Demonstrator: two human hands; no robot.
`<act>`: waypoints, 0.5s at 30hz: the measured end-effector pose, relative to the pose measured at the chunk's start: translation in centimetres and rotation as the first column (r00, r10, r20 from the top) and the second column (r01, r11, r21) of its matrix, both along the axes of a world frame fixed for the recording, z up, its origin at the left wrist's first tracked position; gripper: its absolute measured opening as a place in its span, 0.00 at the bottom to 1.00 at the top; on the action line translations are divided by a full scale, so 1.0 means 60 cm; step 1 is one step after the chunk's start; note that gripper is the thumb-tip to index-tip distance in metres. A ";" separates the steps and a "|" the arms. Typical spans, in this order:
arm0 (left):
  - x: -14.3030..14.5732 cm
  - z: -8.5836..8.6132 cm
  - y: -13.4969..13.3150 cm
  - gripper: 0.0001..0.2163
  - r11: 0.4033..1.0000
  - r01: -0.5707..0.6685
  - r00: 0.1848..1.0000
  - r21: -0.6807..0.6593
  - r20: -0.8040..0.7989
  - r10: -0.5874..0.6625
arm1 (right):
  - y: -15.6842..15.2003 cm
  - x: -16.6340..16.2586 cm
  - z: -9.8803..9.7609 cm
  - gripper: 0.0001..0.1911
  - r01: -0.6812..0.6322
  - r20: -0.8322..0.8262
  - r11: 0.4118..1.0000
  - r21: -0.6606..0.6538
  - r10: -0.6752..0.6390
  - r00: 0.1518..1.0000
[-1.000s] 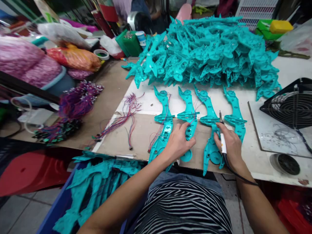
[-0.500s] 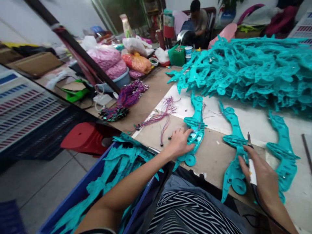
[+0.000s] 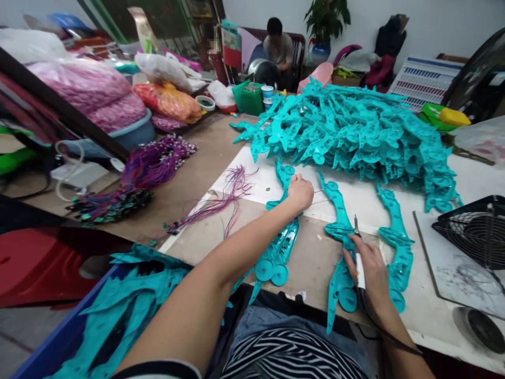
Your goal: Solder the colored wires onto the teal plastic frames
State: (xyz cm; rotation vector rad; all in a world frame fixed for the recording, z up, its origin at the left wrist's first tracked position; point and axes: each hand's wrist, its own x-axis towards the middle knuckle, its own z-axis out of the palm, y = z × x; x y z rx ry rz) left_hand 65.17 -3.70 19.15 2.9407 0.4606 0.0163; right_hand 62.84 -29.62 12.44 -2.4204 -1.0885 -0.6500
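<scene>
My left hand (image 3: pixel 300 193) is closed over the upper part of the leftmost teal plastic piece (image 3: pixel 281 242), its fingertips hidden. Thin wires (image 3: pixel 321 200) come out beside it toward the middle piece; whether the fingers pinch them I cannot make out. My right hand (image 3: pixel 373 273) grips a soldering iron (image 3: pixel 360 272), tip pointing up and away from me. Its fingers rest at the middle teal piece (image 3: pixel 338 208). A third teal piece (image 3: pixel 395 223) lies to the right. Left of my left hand lie loose red and blue wires (image 3: pixel 221 202).
A large pile of teal pieces (image 3: pixel 355 131) covers the back of the table. At left is a wire bundle (image 3: pixel 145 168). A blue crate (image 3: pixel 84 310) of teal pieces stands below left, a black fan (image 3: pixel 473 229) at right. Another person (image 3: pixel 280 50) sits far back.
My left hand has moved from the lower half of the leftmost teal piece up to its top part and closed. The right hand still holds the soldering iron. The view has turned right.
</scene>
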 end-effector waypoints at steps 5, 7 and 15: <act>0.013 -0.014 0.000 0.17 0.998 -0.025 0.999 -0.055 -0.028 0.023 | -0.002 0.002 0.001 0.18 -0.028 0.008 1.000 -0.002 0.029 1.000; 0.004 -0.019 -0.007 0.19 0.996 -0.012 0.999 -0.084 -0.036 0.009 | -0.002 0.002 -0.002 0.18 -0.035 -0.017 0.999 0.008 0.035 0.999; -0.010 -0.020 -0.030 0.16 0.972 -0.042 0.998 -0.230 0.035 0.052 | -0.002 0.001 -0.011 0.18 -0.001 -0.037 1.000 0.022 0.002 0.999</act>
